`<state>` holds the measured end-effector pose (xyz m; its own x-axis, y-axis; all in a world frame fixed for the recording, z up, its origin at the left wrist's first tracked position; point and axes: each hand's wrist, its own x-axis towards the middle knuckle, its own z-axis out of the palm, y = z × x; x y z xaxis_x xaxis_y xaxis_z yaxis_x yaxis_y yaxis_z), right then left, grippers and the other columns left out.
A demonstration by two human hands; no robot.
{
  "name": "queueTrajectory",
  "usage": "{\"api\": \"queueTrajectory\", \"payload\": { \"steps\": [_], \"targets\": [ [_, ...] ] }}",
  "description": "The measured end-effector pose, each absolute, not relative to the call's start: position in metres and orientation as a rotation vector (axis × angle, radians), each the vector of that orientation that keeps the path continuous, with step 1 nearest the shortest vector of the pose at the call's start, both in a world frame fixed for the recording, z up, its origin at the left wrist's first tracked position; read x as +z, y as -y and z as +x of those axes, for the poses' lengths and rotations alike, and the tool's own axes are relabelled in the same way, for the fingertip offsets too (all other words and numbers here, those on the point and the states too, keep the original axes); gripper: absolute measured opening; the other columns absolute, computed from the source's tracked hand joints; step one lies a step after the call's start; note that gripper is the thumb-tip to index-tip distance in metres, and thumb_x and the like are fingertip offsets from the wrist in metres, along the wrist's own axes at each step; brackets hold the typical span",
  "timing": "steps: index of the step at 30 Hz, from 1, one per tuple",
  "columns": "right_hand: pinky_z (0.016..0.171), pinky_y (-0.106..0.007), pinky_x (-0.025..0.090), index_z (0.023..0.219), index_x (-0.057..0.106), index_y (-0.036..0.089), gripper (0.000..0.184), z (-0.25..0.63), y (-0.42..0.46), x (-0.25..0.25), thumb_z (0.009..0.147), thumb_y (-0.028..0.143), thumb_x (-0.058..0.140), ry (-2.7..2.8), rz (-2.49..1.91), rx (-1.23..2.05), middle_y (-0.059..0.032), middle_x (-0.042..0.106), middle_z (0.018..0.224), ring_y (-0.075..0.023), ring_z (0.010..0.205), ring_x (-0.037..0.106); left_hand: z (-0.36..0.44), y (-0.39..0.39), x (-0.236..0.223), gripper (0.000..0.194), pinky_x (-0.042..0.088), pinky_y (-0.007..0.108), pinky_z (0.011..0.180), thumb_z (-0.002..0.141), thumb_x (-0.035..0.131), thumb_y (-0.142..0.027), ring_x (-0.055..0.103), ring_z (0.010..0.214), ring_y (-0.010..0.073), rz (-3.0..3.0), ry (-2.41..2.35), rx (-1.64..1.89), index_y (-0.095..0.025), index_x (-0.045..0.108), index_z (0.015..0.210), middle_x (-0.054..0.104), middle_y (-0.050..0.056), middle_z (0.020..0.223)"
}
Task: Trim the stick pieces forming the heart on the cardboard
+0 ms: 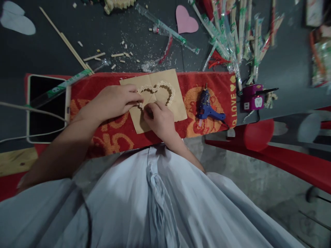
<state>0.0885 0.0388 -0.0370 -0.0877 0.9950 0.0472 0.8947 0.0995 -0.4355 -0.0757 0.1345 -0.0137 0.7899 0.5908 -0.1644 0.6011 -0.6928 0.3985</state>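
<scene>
A heart outline (170,87) built from short pale stick pieces stands on a square of brown paper (179,106). My left hand (116,99) comes in from the left, its fingers together and closed against the left side of the heart. Below the heart, my right hand (161,120) is closed in a pinch close to its lower left part. Whatever lies between those right fingertips is hidden. Under the paper spreads a red towel (124,124) with orange figures. A blue glue gun (208,110) lies on the towel to the right.
A tablet (45,120) with a white cable lies at the left. Cut stick bits (117,55) and crumbs scatter beyond the towel. Wrapped chopsticks (232,31) pile up at the back right, near a pink paper heart (186,20). A purple power socket cube (252,97) sits right of the towel.
</scene>
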Motion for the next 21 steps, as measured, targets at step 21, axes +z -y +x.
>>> {"api": "queueTrajectory", "payload": {
  "steps": [21],
  "targets": [
    [0.068, -0.027, 0.042, 0.093, 0.064, 0.015, 0.022, 0.0909, -0.0365, -0.0436, 0.09, 0.028, 0.047, 2.017, -1.797, 0.374, -0.0065, 0.063, 0.083, -0.0157, 0.076, 0.055, -0.0752, -0.1313, -0.0084, 0.036, 0.043, 0.028, 0.074, 0.091, 0.036, -0.039, 0.058, 0.095, 0.0163, 2.605, -0.808, -0.116, -0.028, 0.061, 0.114, 0.065, 0.002, 0.105]
  ]
}}
